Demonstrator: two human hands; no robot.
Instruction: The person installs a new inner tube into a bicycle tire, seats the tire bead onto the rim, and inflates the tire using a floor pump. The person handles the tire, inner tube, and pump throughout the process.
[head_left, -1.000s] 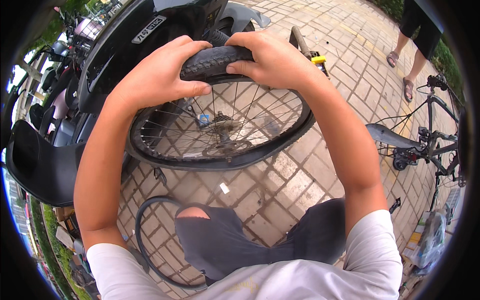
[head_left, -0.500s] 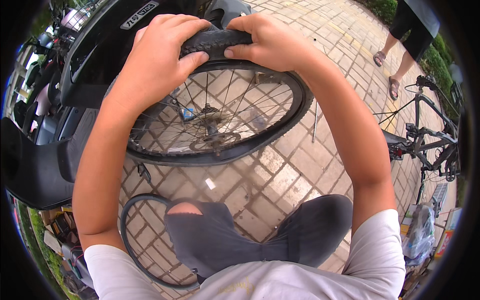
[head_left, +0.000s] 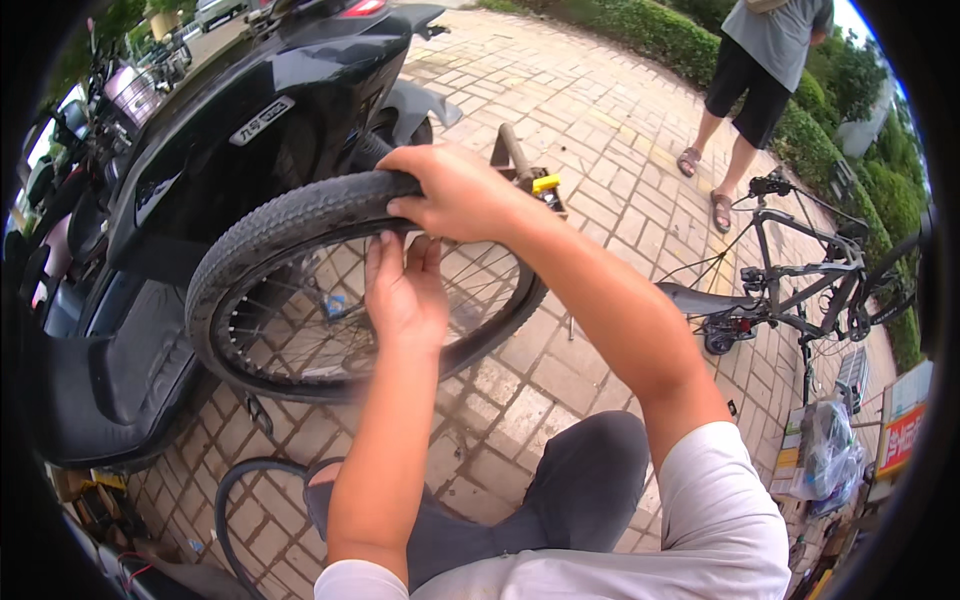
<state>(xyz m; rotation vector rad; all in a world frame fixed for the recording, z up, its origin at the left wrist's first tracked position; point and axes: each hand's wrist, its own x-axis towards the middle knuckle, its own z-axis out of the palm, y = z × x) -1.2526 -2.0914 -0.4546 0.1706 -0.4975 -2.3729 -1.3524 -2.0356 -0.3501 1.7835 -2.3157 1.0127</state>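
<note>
A bicycle wheel with a knobby black tyre leans in front of me, its spokes over the paving. My right hand is closed around the tyre at its upper right part, thumb on the near side by the rim. Just below it, my left hand reaches up across the spokes, palm turned up. Its fingers are stretched out, with the tips at the inner edge of the rim under my right hand. The hub is largely hidden behind my left hand and forearm.
A black scooter stands close behind the wheel on the left. A metal piece with a yellow part is beyond the wheel. A black rubber loop lies near my knee. At right are a bicycle frame, a plastic bag and a standing person.
My left hand has left the top of the tyre and moved down to the rim's inner side. My right hand still grips the tyre. The view has shifted, showing more ground beyond the wheel.
</note>
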